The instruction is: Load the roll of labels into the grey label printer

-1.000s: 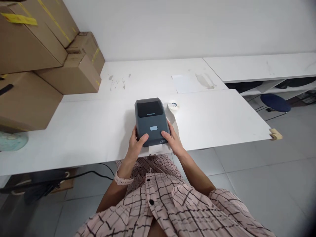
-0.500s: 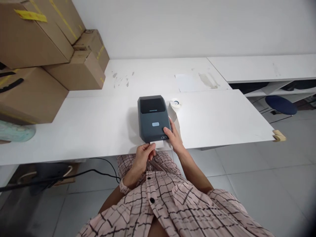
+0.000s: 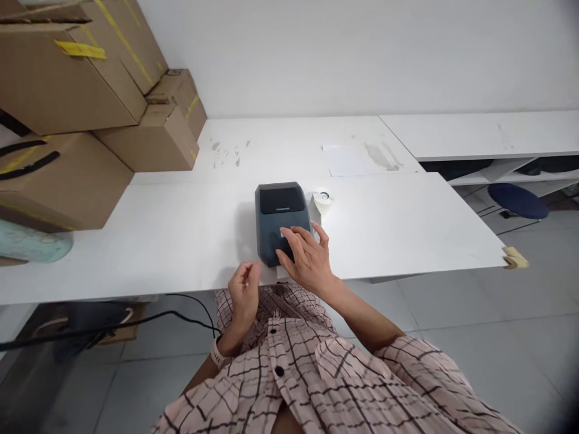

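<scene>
A dark grey label printer (image 3: pixel 280 220) stands near the table's front edge, its black window toward the wall. Over its front half lies my right hand (image 3: pixel 307 259), fingers apart, the index finger at the light button on top. Part of the lid is covered by that hand. A white paper label (image 3: pixel 282 274) sticks out at the printer's front. Just left of the front corner, my left hand (image 3: pixel 244 295) is curled, thumb against fingers; nothing shows in it. A white label roll (image 3: pixel 322 202) sits to the printer's right, its loose strip running toward the printer.
Cardboard boxes (image 3: pixel 154 138) are stacked at the left, with a pale green wrapped roll (image 3: pixel 40 241) in front of them. A white sheet (image 3: pixel 341 160) lies at the back. A blue stool (image 3: pixel 518 201) stands at the right. Black cables (image 3: pixel 181 316) hang under the table.
My left hand has let go of the label at the printer's front and drawn back left. My right hand has shifted from the printer's right side onto its top, over the button.
</scene>
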{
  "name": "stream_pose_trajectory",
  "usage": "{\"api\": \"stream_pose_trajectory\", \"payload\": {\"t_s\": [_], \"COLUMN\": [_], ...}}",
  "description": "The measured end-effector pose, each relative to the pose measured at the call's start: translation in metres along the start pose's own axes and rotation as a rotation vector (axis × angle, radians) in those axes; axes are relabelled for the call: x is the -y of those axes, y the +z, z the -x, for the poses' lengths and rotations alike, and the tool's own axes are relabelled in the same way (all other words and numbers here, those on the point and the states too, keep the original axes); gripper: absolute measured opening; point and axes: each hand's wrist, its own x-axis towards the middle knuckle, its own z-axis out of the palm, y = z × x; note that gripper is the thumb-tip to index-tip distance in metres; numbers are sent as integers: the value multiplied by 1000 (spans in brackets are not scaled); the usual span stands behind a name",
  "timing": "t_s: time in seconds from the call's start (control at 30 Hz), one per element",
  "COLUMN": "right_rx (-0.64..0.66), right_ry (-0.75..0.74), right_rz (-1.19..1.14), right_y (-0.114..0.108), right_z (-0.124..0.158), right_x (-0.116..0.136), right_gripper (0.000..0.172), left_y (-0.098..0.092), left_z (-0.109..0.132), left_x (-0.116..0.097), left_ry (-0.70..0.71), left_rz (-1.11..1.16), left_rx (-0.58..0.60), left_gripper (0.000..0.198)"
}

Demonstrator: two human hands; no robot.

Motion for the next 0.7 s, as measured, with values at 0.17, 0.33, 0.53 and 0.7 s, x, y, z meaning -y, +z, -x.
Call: {"api": "stream_pose_trajectory", "payload": {"t_s": [0.17,0.33,0.53,0.7], "right_rx": [76,11,-28,-101], "right_ry": [112,442,544,459], "right_rz": [-161,-520,-879,-868], "right_y": [-4,-13,-29,-13], "right_z": [10,24,-24,-93], "right_x": [-3,-16,-41,-82], "right_gripper": [38,63,71,80], "left_y": [7,12,11,29], "left_z": [-9,-18,-71,-117], "left_x": [-9,-26,-52,-41], "left_ry": [101,110,249,100], "left_rz": [-2,154,345,135], "left_rx": [44,144,62,71], "left_gripper": [59,65,60,66]}}
